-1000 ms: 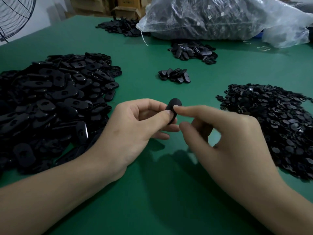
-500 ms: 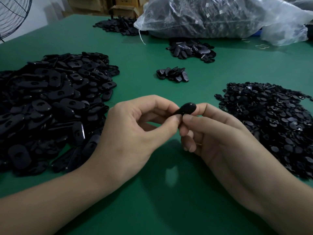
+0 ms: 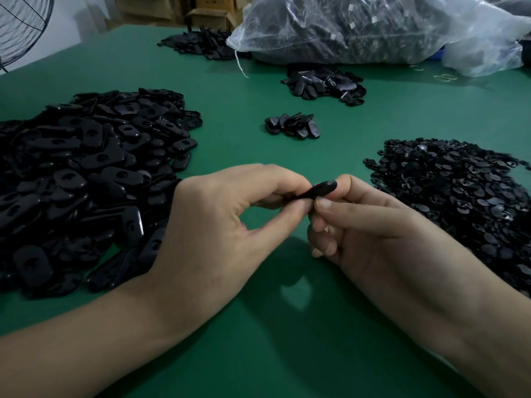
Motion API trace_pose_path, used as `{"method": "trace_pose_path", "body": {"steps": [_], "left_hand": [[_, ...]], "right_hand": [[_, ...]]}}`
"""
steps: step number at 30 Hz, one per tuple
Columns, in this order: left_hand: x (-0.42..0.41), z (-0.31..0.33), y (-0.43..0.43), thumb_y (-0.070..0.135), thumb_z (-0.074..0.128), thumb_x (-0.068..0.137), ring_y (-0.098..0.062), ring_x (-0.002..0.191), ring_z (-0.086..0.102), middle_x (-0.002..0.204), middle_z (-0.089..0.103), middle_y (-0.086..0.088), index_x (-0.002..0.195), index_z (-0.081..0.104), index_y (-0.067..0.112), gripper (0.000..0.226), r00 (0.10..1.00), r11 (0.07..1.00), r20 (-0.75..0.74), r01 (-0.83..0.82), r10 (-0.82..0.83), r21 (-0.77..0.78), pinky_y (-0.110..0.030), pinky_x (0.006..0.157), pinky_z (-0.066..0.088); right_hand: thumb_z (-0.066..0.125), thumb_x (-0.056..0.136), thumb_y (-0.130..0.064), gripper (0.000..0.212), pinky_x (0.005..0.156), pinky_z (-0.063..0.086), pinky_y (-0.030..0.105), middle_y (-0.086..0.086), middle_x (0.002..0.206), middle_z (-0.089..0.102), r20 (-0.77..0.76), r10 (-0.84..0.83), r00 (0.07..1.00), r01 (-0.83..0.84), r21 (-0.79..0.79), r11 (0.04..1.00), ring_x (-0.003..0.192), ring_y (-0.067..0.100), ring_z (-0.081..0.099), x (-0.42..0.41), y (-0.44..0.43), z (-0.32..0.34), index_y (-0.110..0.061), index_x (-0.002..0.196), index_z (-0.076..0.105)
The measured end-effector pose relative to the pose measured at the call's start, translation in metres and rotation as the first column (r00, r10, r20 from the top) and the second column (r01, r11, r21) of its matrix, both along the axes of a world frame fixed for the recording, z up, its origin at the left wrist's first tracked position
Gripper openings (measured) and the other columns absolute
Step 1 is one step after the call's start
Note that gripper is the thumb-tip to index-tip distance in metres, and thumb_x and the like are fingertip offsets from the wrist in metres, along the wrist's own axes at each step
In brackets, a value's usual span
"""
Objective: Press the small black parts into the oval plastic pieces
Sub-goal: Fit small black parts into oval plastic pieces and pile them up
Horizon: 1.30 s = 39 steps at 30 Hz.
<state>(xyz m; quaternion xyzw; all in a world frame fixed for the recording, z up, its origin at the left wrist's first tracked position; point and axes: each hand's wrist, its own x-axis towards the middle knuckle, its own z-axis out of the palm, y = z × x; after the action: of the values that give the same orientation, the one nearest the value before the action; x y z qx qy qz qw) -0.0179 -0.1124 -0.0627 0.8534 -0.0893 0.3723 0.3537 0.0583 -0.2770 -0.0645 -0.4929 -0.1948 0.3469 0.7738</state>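
Observation:
Above the middle of the green table (image 3: 273, 326), both hands meet on one black oval piece (image 3: 323, 188), seen nearly edge-on. My left hand (image 3: 227, 225) pinches its left end between thumb and forefinger. My right hand (image 3: 370, 225) pinches its right end, thumb on the near side and forefinger behind. Whether a small black part sits between the fingers is hidden. A big heap of oval pieces (image 3: 83, 173) lies at the left. At the right spreads a heap of small black parts (image 3: 459, 196).
A small cluster of oval pieces (image 3: 293, 126) lies in the centre, a larger one (image 3: 324, 84) behind it and another (image 3: 201, 44) at the far left back. A clear plastic bag of parts (image 3: 359, 27) fills the back. A fan (image 3: 20, 21) stands off the table's left corner.
The oval piece has tipped from upright to nearly flat. My right hand has closed in from a fingertip touch and now pinches its right end.

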Motion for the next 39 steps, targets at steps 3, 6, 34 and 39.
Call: {"method": "trace_pose_path", "body": {"steps": [3,6,34,39], "left_hand": [[0.001,0.0,0.002,0.01,0.075,0.091,-0.008,0.084,0.072,0.086,0.075,0.005,0.093,0.079,0.011,0.004,1.0,0.997,0.026,-0.015,0.013,0.072,-0.022,0.078,0.055],[0.001,0.001,0.004,0.01,0.073,0.094,-0.006,0.085,0.07,0.088,0.074,0.004,0.093,0.078,0.009,0.005,0.999,0.992,0.049,-0.014,0.008,0.127,-0.017,0.082,0.052],[0.018,-0.012,0.012,0.012,0.076,0.09,-0.015,0.082,0.078,0.084,0.079,0.0,0.096,0.077,0.018,0.008,0.914,0.882,-0.311,0.094,-0.26,-0.461,-0.032,0.084,0.062],[0.017,-0.004,0.012,0.016,0.08,0.088,-0.013,0.088,0.075,0.093,0.076,0.007,0.133,0.065,0.031,0.05,0.905,0.956,-0.332,0.202,-0.264,-0.21,-0.027,0.086,0.059]], "right_hand": [[0.075,0.07,-0.016,0.011,0.06,0.051,0.024,0.005,0.069,0.064,-0.003,0.011,1.0,-0.011,0.002,1.0,0.055,0.015,0.055,0.001,0.0,-0.001,-0.018,0.077,0.068],[0.075,0.07,-0.015,0.012,0.061,0.052,0.024,0.005,0.07,0.064,-0.01,0.033,0.999,-0.032,0.016,0.999,0.056,0.016,0.056,0.002,-0.002,-0.002,-0.018,0.079,0.067],[0.058,0.102,-0.015,0.018,0.066,0.055,0.036,0.005,0.073,0.071,0.652,-0.144,0.744,0.377,-0.232,0.897,0.06,0.023,0.067,0.002,0.001,-0.003,-0.009,0.086,0.056],[0.054,0.105,-0.018,0.02,0.059,0.048,0.029,0.005,0.068,0.068,0.55,-0.173,0.817,0.354,-0.242,0.903,0.052,0.021,0.059,0.007,0.0,-0.007,-0.006,0.09,0.06]]}}
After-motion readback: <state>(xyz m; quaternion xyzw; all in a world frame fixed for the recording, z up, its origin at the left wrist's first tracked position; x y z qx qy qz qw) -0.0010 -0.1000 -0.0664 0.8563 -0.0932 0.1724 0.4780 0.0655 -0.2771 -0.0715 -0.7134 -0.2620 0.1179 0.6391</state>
